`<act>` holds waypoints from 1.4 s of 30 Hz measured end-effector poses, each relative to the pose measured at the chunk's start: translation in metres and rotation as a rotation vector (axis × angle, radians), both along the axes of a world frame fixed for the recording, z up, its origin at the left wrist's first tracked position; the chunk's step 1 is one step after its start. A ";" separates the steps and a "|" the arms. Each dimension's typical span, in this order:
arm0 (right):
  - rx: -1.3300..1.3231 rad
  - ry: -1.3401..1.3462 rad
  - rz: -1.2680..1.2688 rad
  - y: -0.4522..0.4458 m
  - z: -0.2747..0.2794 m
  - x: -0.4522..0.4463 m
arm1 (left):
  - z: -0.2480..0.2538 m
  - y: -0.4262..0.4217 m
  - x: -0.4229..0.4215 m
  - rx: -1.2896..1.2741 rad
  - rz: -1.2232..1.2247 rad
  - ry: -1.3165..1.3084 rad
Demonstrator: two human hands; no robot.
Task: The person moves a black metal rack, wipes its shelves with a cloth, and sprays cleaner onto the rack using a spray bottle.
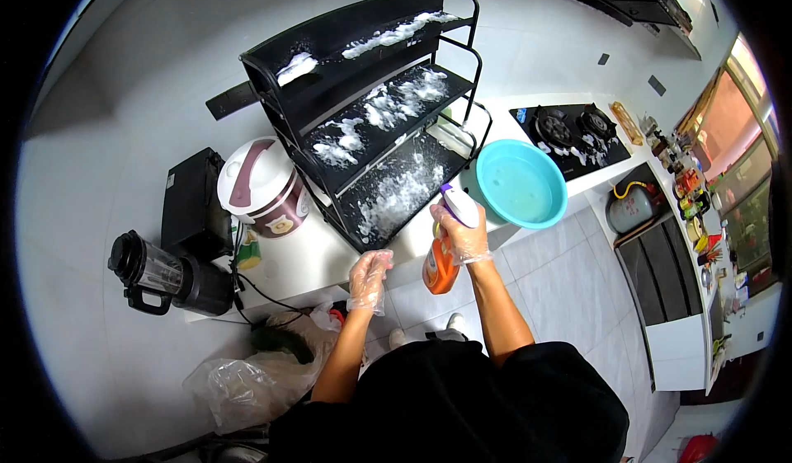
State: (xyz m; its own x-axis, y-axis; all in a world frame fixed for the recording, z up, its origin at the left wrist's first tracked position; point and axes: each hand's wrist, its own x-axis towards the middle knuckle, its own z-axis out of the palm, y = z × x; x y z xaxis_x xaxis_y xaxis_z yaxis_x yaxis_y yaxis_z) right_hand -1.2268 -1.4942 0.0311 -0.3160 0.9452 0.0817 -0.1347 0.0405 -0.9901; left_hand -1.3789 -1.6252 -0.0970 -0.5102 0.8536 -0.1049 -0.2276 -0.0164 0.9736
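Note:
My right hand [468,238], in a clear plastic glove, grips an orange spray bottle [440,270] with a white and purple trigger head. It is in front of a black three-tier rack [330,184] whose shelves carry patches of white foam [398,197]. My left hand [370,281], also gloved, hovers near the rack's front lower corner with its fingers curled in; nothing shows in them.
A turquoise basin [557,184] of cloudy liquid overhangs the white counter [309,267]. Left of the rack stand a rice cooker [241,176], a black box-shaped appliance [188,203] and a blender [157,273]. A foam-spotted gas hob [606,160] lies right. Plastic bags [239,385] are below.

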 end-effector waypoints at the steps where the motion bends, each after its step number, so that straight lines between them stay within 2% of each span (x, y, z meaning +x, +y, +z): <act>1: -0.014 0.015 0.002 -0.002 0.000 -0.002 | -0.001 0.000 -0.001 -0.003 -0.008 0.002; 2: -0.028 0.031 0.003 -0.003 -0.001 -0.002 | -0.002 0.000 -0.002 -0.008 -0.015 0.004; 7: -0.125 -0.364 -0.024 0.011 -0.042 0.000 | -0.015 -0.002 0.001 -0.006 0.000 0.026; 11: -0.029 -0.420 -0.108 0.019 -0.090 0.005 | -0.024 -0.007 0.004 0.011 0.002 -0.025; 14: -0.118 -0.566 -0.132 0.017 -0.091 0.010 | -0.028 -0.007 0.002 -0.017 -0.004 -0.029; 17: -0.170 -0.530 -0.165 0.010 -0.087 0.010 | -0.029 -0.009 0.006 -0.030 -0.004 -0.034; 20: -0.136 -0.579 -0.188 0.009 -0.089 0.013 | -0.032 -0.009 0.006 -0.051 0.000 -0.024; 23: 0.007 -0.466 -0.328 0.014 -0.110 0.023 | -0.034 -0.010 0.007 -0.050 -0.005 -0.035; 26: -0.024 -0.497 -0.344 0.014 -0.107 0.032 | -0.040 -0.010 0.008 -0.037 -0.019 -0.041; 37: -0.055 -0.598 -0.261 0.001 -0.107 0.049 | -0.032 0.000 0.021 -0.034 -0.091 -0.051; 42: -0.057 -0.478 -0.213 -0.002 -0.114 0.046 | -0.034 0.003 0.024 -0.055 -0.099 -0.015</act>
